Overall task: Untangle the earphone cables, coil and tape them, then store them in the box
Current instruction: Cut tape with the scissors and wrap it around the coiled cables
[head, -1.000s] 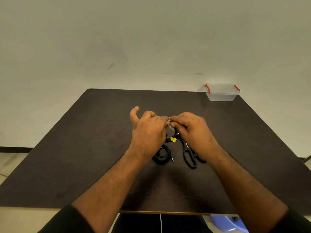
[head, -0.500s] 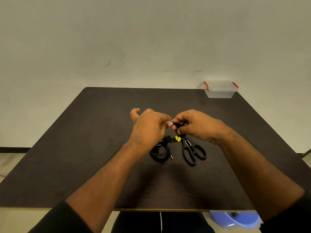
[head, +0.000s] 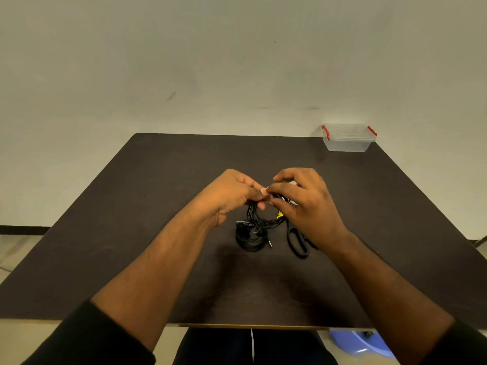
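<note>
A black coil of earphone cable hangs from my two hands above the dark table, its loop with a small yellow tag at the right. My left hand grips the top of the coil, fingers curled round the strands. My right hand pinches the same bundle from the right, fingertips meeting my left thumb. A second coiled black cable lies on the table just below, its plug pointing right. The clear plastic box with red clips stands lidded at the far right corner.
Black-handled scissors lie on the table under my right wrist, partly hidden. A wall rises behind the table. A blue object sits on the floor beyond the near edge, at the right.
My right hand has turned palm-down over the bundle and now covers more of the scissors. My left thumb has closed in against the cable.
</note>
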